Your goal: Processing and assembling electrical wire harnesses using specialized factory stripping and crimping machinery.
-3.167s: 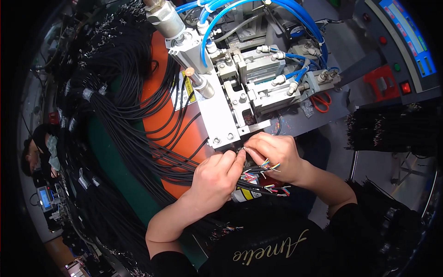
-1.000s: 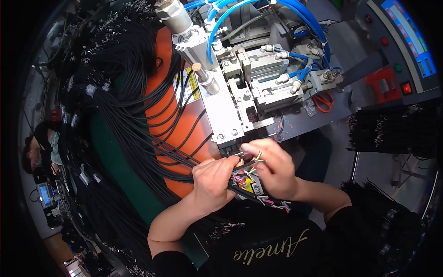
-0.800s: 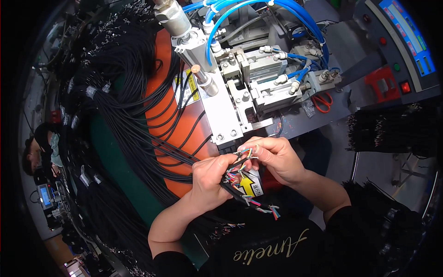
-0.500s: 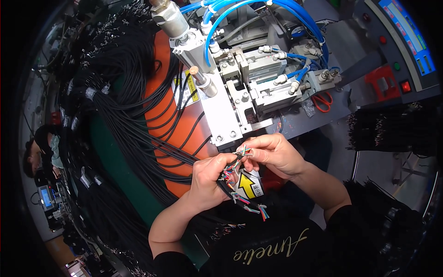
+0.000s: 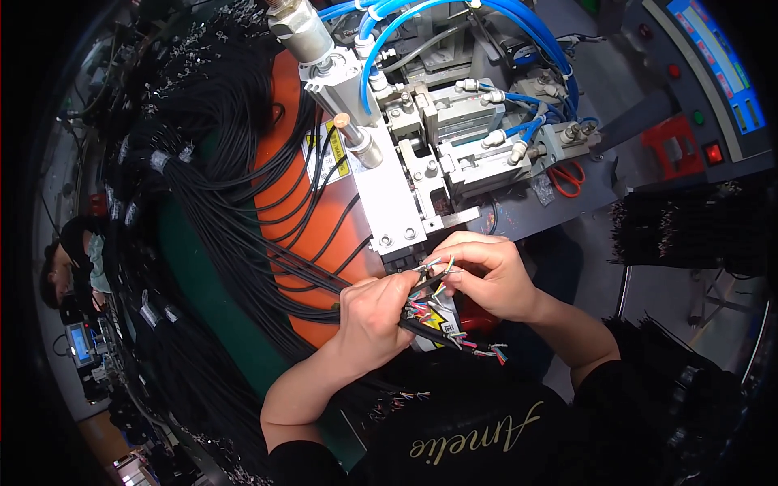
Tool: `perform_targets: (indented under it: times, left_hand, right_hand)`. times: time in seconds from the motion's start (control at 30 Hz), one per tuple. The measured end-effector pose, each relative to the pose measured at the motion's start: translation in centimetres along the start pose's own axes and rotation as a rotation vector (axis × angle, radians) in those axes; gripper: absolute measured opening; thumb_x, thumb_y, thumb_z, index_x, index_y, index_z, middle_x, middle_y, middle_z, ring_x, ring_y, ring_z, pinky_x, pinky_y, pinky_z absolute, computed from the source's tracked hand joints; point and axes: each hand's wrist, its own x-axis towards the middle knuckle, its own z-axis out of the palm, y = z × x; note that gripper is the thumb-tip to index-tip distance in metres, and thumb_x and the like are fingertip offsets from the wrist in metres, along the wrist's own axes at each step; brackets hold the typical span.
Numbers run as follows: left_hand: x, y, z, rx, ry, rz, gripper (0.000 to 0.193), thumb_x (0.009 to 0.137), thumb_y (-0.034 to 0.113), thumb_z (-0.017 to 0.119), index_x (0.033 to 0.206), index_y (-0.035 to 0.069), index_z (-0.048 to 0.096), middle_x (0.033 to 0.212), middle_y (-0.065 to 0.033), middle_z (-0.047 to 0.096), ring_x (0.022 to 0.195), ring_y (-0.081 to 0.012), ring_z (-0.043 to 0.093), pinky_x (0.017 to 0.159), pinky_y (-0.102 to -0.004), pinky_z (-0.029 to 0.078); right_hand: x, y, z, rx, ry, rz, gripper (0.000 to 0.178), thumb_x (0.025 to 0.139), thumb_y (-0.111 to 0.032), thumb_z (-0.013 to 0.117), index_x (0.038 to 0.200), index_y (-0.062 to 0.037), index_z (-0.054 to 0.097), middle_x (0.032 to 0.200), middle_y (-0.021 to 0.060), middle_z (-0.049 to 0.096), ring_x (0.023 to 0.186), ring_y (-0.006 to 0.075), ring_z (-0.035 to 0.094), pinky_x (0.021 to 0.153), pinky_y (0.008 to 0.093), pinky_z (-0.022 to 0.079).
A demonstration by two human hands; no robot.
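The cables (image 5: 431, 331) lie between the two hands, just to the near side of the machine (image 5: 466, 130). They run in from the left of the scene, pass through the left hand (image 5: 377, 308) and end in frayed tips on its right. Their long axis goes left to right, the lower ones slanting toward the near right. The key relation is end to fingertip: the coloured wires (image 5: 450, 264) of the uppermost cable point right, straight at the right hand (image 5: 494, 279), which is nearer to those tips; the left hand is nearer to the cable bodies.

The left hand is clenched around the cables, thumb on top. The right hand has its thumb and index finger brought together at the wires, touching them; whether they pinch firmly the picture cannot tell.

Counted: two hands at work and one machine, with one white plate (image 5: 389, 190) beyond the hands and one copper-topped post (image 5: 342, 120) beside it. One pair of red scissors (image 5: 570, 180) lies to the right. One label (image 5: 438, 321) with yellow shows below the wires, partly covered. At least four cable ends fan out past the left hand; overlap hides the exact number. One co-worker (image 5: 61, 271) is at the far left.
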Motion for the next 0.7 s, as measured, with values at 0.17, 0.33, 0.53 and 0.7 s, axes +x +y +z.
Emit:
perform_targets:
  times: [0.17, 0.33, 0.53, 0.7]
  left_hand:
    - [0.0, 0.0, 0.0, -0.006, -0.024, -0.001, 0.040, 0.063, 0.004, 0.073, 0.100, -0.001, 0.059, 0.078, -0.0126, 0.065, 0.064, -0.0290, 0.065, 0.056, -0.0371, 0.049]
    - [0.3, 0.5, -0.5, 0.043, -0.059, 0.035, 0.041, 0.062, 0.005, 0.072, 0.101, -0.001, 0.060, 0.075, -0.0109, 0.061, 0.061, -0.0284, 0.062, 0.055, -0.0371, 0.047]
    - [0.0, 1.4, -0.8, 0.301, -0.159, 0.095, 0.036, 0.067, 0.006, 0.065, 0.102, -0.001, 0.062, 0.073, -0.0055, 0.056, 0.058, -0.0242, 0.058, 0.055, -0.0360, 0.044]
    - [0.2, 1.5, -0.5, 0.407, -0.094, 0.090, 0.040, 0.071, 0.005, 0.061, 0.110, -0.003, 0.063, 0.083, -0.0057, 0.056, 0.069, -0.0214, 0.058, 0.060, -0.0350, 0.046]
  right_hand:
    - [0.1, 0.4, -0.1, -0.031, 0.013, -0.036, 0.017, 0.087, 0.009, 0.060, 0.102, 0.0071, 0.068, 0.098, 0.0132, 0.066, 0.079, 0.0127, 0.065, 0.068, 0.0242, 0.055]
    - [0.4, 0.4, -0.6, -0.025, -0.038, 0.002, 0.012, 0.090, 0.004, 0.060, 0.100, 0.0052, 0.068, 0.093, 0.0098, 0.067, 0.076, 0.0106, 0.064, 0.063, 0.0254, 0.053]
    - [0.8, -1.0, -1.1, -0.419, -0.079, -0.020, 0.004, 0.083, -0.001, 0.067, 0.087, 0.0015, 0.067, 0.082, 0.0071, 0.065, 0.065, 0.0162, 0.063, 0.056, 0.0294, 0.050]
    - [1.0, -2.2, -0.4, -0.996, -0.115, -0.217, 0.007, 0.075, -0.004, 0.069, 0.078, -0.0020, 0.063, 0.075, 0.0084, 0.058, 0.059, 0.0261, 0.060, 0.051, 0.0350, 0.048]
